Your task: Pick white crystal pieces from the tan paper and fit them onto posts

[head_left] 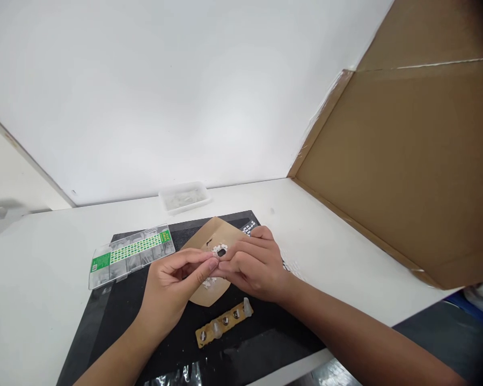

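My left hand (pixel 175 281) and my right hand (pixel 253 262) meet over a sheet of brown paper (pixel 201 237). Thumbs and fingers of both are pinched together at the tips; whatever lies between them is too small and hidden to name. Just beyond the fingertips, small white pieces (pixel 209 282) lie scattered on the paper, with a dark oval spot (pixel 222 252) among others. Below the hands, a yellowish strip (pixel 209 333) carries several round dark discs. Two translucent nail-shaped pieces stand on it, one (pixel 217 329) near its left half and another (pixel 247 307) at its right end.
A black mat (pixel 129 327) covers part of the white table (pixel 32 300). At left lies a clear compartment box (pixel 132 254) with a green label. A white tray (pixel 185 197) of translucent pieces stands by the wall. Cardboard (pixel 394 161) closes the right side.
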A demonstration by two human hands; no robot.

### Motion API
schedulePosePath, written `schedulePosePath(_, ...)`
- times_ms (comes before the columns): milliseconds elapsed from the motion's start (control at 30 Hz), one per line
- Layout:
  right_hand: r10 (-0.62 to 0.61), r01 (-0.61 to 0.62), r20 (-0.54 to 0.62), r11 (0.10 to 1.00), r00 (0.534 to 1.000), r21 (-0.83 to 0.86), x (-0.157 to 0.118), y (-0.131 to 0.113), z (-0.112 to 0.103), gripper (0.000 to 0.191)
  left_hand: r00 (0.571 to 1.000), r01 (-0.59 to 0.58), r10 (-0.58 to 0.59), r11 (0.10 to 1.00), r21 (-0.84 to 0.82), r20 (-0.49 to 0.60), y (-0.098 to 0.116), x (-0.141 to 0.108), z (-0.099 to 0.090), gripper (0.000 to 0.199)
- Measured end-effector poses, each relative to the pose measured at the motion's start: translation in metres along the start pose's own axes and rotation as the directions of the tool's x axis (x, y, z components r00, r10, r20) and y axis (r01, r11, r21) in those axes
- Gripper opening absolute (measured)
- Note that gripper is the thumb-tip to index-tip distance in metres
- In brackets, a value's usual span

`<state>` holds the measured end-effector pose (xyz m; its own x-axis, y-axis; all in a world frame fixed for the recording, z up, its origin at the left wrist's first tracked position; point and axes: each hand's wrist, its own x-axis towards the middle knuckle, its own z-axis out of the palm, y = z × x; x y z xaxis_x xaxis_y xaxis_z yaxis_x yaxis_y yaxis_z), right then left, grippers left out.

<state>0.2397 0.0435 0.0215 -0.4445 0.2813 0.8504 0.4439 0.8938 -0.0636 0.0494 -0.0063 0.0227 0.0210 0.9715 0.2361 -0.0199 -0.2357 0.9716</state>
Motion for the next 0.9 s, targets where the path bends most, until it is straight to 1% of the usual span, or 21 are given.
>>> schedulePosePath(133, 0.109, -0.105, -0.037, 0.990, 0.993, 0.096, 0.002, 0.000, 0.001, 0.031, 1.000, 0.011, -0.011, 0.999, 0.043, 0.000, 0.002, 0.000, 0.000, 0.010)
schedulePosePath(200, 0.161, -0.157, -0.025, 0.979, 0.987, 0.130, 0.004, 0.000, 0.000, 0.026, 1.000, 0.018, -0.019, 0.998, 0.064, 0.011, 0.001, 0.000, 0.000, 0.012)
schedulePosePath(267, 0.199, -0.197, 0.002, 0.970, 0.980, 0.145, 0.004, -0.001, -0.001, 0.027, 1.000, 0.022, -0.024, 0.996, 0.081, 0.017, 0.000, 0.000, -0.001, 0.014)
schedulePosePath(367, 0.197, -0.199, 0.028, 0.969, 0.980, 0.146, 0.004, -0.002, -0.002, 0.025, 1.000, 0.020, -0.022, 0.995, 0.096, 0.021, -0.003, 0.001, -0.001, 0.016)
schedulePosePath(467, 0.178, -0.180, 0.027, 0.972, 0.984, 0.154, 0.003, -0.003, -0.002, 0.020, 0.999, 0.017, -0.021, 0.994, 0.108, 0.034, -0.004, 0.001, -0.002, 0.018)
schedulePosePath(533, 0.178, -0.180, 0.026, 0.969, 0.984, 0.171, 0.002, -0.002, -0.002, 0.020, 0.998, 0.005, -0.013, 0.989, 0.145, 0.055, -0.004, 0.001, -0.004, 0.018)
schedulePosePath(567, 0.180, -0.183, 0.033, 0.965, 0.983, 0.186, 0.002, -0.002, -0.002, 0.020, 0.997, -0.016, 0.002, 0.983, 0.184, 0.074, -0.004, 0.000, -0.006, 0.018)
schedulePosePath(633, 0.193, -0.206, 0.078, 0.952, 0.978, 0.226, 0.001, -0.001, -0.005, 0.023, 0.990, -0.100, 0.065, 0.947, 0.304, 0.125, -0.005, 0.000, -0.010, 0.019)
schedulePosePath(733, 0.181, -0.242, 0.220, 0.924, 0.959, 0.297, -0.003, 0.001, -0.014, 0.032, 0.959, -0.274, 0.193, 0.819, 0.504, 0.207, -0.010, -0.001, -0.015, 0.024)
schedulePosePath(833, 0.142, -0.257, 0.337, 0.910, 0.931, 0.327, -0.010, 0.000, -0.026, 0.040, 0.895, -0.446, 0.335, 0.673, 0.591, 0.294, -0.017, -0.001, -0.017, 0.028)
schedulePosePath(900, 0.139, -0.269, 0.380, 0.910, 0.915, 0.317, -0.017, -0.003, -0.033, 0.041, 0.852, -0.524, 0.392, 0.606, 0.599, 0.348, -0.020, -0.002, -0.016, 0.033)
